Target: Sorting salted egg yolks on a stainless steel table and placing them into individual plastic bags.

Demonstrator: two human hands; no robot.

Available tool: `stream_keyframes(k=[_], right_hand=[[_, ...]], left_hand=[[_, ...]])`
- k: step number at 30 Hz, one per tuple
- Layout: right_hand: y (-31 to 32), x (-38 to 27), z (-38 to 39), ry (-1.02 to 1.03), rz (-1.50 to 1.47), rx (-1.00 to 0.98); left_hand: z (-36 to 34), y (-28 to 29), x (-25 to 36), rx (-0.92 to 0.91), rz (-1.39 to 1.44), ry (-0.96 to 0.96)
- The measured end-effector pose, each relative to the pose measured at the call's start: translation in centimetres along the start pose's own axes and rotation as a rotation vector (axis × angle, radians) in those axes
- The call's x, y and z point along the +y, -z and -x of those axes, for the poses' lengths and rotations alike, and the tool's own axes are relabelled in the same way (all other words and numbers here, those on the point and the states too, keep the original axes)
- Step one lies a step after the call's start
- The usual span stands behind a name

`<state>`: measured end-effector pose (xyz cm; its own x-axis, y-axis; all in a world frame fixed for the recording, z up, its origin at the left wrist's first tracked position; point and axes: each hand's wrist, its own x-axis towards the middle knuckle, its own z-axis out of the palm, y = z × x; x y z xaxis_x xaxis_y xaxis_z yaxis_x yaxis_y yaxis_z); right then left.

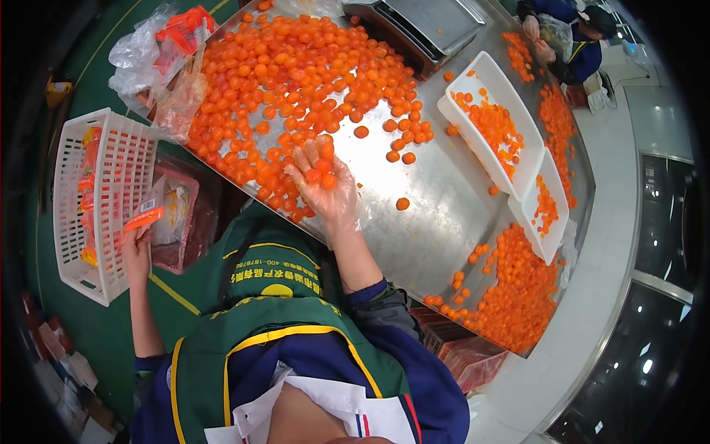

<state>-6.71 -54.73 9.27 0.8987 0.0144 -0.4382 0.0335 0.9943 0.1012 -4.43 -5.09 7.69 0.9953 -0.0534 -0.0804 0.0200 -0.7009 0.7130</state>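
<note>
My left hand (137,248) is closed on the edge of a plastic pouch (145,217) with an orange strip, beside a white perforated basket (103,200). Palm up over the metal table, my right hand (325,185) holds several round orange egg yolks (313,176) against its palm and half-curled fingers. It appears to wear a thin clear glove. A large heap of the same yolks (266,66) spreads across the table just beyond and to the left of this hand. A few loose yolks (402,203) lie to its right.
A scale (436,26) stands at the table's (414,251) far side. Two white tubs (484,63) (562,214) with yolks sit at the right, near another heap (518,296). Crumpled plastic bags (140,55) hang over the left corner. A red crate (188,244) is below. A co-worker (577,44) works at far right.
</note>
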Motion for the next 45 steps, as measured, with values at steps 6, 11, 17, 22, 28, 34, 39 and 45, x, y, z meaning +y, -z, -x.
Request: stream_keyframes(k=[6,11,17,22,28,34,39,45], right_hand=[[2.6,-3.2,-0.8,0.104,0.148,-0.016],[-2.2,-9.6,-1.5,0.404,0.729,0.034],[-2.2,-11.5,-5.3,0.639,2.813,0.431],[-0.6,-10.4,-5.8,0.732,2.889,0.398],[1.0,-10.8,-3.8,0.903,2.39,0.126],[0.1,-8.7,-1.5,0.082,0.64,0.013],[-1.2,-3.0,1.4,-0.097,0.249,-0.083],[-1.4,1.5,2.6,-0.176,0.242,-0.127]], left_hand=[[0.2,0.0,6.4,-0.088,-0.042,0.076],[1.6,4.2,-1.8,-0.191,0.224,0.184],[-1.0,5.5,0.5,0.038,0.07,0.244],[0.0,5.3,6.8,0.075,-0.306,-0.002],[0.1,2.1,13.0,0.296,-0.503,-0.431],[0.9,-4.0,15.1,-0.172,-0.183,-0.242],[-0.2,-8.9,20.3,-0.303,-0.123,-0.194],[0.0,-13.4,20.7,-0.264,-0.183,-0.204]])
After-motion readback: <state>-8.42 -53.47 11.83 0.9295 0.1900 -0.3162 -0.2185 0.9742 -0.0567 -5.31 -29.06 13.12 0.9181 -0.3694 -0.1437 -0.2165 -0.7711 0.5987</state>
